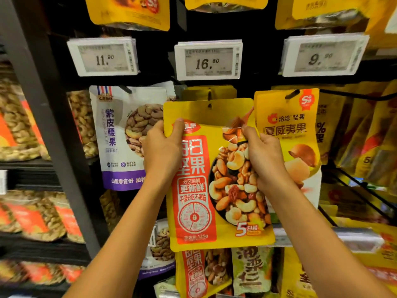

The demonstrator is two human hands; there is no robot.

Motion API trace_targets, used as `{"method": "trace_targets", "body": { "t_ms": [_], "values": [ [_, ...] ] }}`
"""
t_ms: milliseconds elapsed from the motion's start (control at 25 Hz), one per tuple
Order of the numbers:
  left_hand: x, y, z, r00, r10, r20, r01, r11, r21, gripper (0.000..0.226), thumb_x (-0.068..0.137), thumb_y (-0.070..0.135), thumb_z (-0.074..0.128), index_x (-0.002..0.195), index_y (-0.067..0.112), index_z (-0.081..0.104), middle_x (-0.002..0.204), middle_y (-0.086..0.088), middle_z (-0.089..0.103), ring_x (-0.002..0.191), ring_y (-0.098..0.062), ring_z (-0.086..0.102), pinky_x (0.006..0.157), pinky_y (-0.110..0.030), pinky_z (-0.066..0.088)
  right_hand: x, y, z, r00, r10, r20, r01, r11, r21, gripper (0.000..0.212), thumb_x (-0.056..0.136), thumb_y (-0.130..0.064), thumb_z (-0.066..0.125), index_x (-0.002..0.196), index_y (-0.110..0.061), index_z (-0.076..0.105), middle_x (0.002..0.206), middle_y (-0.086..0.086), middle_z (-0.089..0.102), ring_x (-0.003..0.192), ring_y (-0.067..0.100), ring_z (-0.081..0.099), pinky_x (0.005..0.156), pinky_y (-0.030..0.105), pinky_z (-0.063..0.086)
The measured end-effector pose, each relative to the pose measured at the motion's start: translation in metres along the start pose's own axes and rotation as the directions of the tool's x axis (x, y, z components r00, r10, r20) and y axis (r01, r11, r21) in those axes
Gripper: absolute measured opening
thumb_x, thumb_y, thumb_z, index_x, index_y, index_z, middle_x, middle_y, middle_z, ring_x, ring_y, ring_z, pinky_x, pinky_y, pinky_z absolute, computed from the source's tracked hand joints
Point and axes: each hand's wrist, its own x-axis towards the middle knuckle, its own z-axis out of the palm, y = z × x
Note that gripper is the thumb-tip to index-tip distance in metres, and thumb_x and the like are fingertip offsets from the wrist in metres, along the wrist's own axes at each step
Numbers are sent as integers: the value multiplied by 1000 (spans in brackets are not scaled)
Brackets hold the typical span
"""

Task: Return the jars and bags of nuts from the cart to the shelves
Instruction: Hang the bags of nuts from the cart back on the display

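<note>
Now mixed-nut bag (217, 175) upright, long axis vert., hang-hole up, both hands' fingers (179, 130) pinching its sides.

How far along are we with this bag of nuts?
Done: yellow bags already hang on the peg under the 16.80 tag. In hand: the left hand and right hand grip the mixed-nut bag, its hole close to that peg. Left: seemingly hooking it on and letting go; the cart is out of view.

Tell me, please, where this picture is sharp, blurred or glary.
Head view: the glossy yellow mixed-nut bag is sharp, with glare near its top; the orange-banded nut packs at far left are blurred; the black shelf upright leans from wide-angle distortion.
</note>
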Motion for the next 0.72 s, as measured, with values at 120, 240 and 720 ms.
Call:
{"method": "trace_targets", "body": {
  "t_ms": [120,240,720],
  "values": [
    [4,-3,6,999,4,-38,-3,999,32,27,91,45,52,75,24,55,75,2,68,69,-15,69,73,-38,56,5,-2,3,1000,11,-27,-12,999,-31,40,92,-38,51,60,-16,40,61,13,35,60,24,35,58,36,26],
    [7,-3,6,996,33,-80,-37,998,-45,28,91,42,55,68,25,53,61,9,67,59,-6,67,56,-20,53,9,-4,2,996,-82,-36,81,996,-25,48,91,-37,52,50,-23,30,50,3,30,51,20,30,51,32,22],
    [-53,-53,15,946,315,-77,-273,901,336,57,98,28,43,146,5,23,149,-12,31,130,-2,19,98,8,7,-32,43,-14,767,-635,-91,550,724,-416,32,88,-7,59,117,5,54,116,19,51,107,15,45,93,-1,25]
  ]
}}
